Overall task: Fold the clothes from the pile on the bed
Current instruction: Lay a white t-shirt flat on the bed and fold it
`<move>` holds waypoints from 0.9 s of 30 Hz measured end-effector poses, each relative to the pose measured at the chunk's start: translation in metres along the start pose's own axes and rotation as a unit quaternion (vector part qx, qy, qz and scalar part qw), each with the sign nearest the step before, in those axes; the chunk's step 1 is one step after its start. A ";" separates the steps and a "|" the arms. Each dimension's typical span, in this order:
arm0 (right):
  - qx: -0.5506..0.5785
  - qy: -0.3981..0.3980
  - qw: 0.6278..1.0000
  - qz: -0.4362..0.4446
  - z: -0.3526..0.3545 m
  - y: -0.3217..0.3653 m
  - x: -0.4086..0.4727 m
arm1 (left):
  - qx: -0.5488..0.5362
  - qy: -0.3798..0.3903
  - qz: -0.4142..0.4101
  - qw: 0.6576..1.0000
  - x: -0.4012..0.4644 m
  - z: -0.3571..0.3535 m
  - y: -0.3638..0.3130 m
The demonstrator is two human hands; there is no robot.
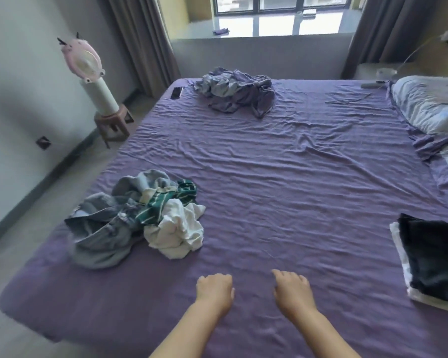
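Nearest us, our left hand (214,289) and right hand (292,290) hover over the purple bed sheet (282,197), fingers loosely curled and holding nothing. To the near left lies the pile of clothes (137,215): soft, light, floppy things that should lift easily. We judge the white garment (177,228) on the right of the pile the easiest to take, by a loose upper edge; the denim (101,231) will likely be heavier and stiffer. At the near right sits a folded stack (435,257), well apart. The middle is bare sheet for spreading. Far off lie a crumpled purple bundle (238,91), perhaps bedding, and pillows (429,104).
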State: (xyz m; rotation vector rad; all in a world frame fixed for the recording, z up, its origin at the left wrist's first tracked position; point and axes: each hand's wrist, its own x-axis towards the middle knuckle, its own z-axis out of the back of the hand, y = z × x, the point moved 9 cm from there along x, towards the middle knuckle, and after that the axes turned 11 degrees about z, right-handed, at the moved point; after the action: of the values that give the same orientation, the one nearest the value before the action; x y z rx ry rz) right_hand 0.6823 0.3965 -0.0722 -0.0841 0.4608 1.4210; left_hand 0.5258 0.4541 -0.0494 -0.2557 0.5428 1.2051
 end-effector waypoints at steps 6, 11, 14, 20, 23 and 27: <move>-0.017 -0.008 0.997 0.069 0.035 0.127 0.016 | -0.027 -0.024 0.051 0.998 -0.033 0.021 0.134; -0.041 -0.022 0.992 0.119 0.065 0.186 0.038 | -0.060 -0.046 0.090 0.993 -0.034 0.042 0.198; -0.046 -0.029 0.987 0.150 0.081 0.206 0.059 | -0.090 -0.059 0.109 0.988 -0.024 0.056 0.221; -0.017 -0.029 0.979 0.199 0.092 0.219 0.099 | -0.152 -0.070 0.145 0.975 -0.005 0.075 0.242; -0.007 -0.004 0.980 0.198 0.084 0.222 0.116 | -0.177 -0.060 0.152 0.970 0.007 0.072 0.248; 0.017 0.028 0.985 0.167 0.070 0.225 0.149 | -0.182 -0.040 0.141 0.972 0.038 0.064 0.256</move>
State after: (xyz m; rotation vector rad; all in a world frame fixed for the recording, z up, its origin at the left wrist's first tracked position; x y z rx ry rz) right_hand 0.4956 0.5945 -0.0133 -0.0190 0.5653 1.7424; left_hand 0.3129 0.6039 0.0093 -0.4497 0.2892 1.5855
